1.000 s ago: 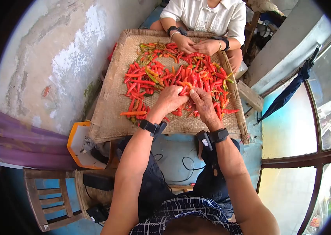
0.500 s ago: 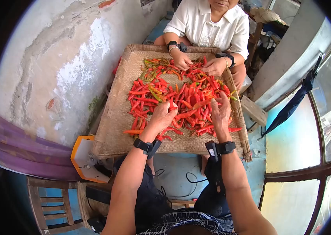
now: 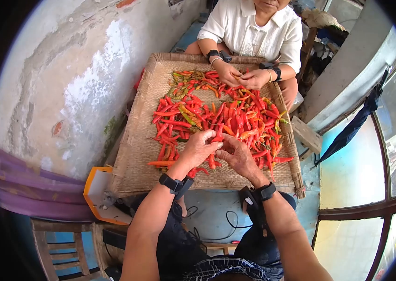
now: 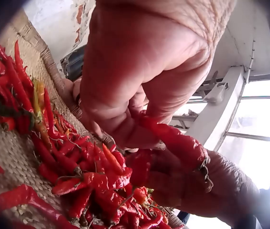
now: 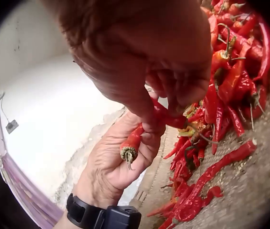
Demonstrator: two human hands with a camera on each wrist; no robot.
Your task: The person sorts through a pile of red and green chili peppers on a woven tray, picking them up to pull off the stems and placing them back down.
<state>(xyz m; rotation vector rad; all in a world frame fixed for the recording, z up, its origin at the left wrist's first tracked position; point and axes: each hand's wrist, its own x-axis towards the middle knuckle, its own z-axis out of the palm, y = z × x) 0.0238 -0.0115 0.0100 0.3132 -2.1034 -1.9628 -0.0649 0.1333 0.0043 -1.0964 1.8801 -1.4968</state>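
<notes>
Just below mid-frame in the head view, left hand (image 3: 198, 149) and right hand (image 3: 240, 157) nearly meet, fingers curled, pinching red peppers (image 5: 134, 137) above the pepper heap (image 3: 235, 117) on a woven tray (image 3: 132, 171).

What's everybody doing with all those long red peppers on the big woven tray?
Two people are handling peppers over a pale, woven tray. Nearest us, the left hand pinches a shiny red pepper with its stem on, and the right hand pinches another red pepper close by. Across from them, a person in a white collared shirt has both hands together; what they hold is hard to make out. Many red, orange and greenish peppers lie loose on the tray.
</notes>
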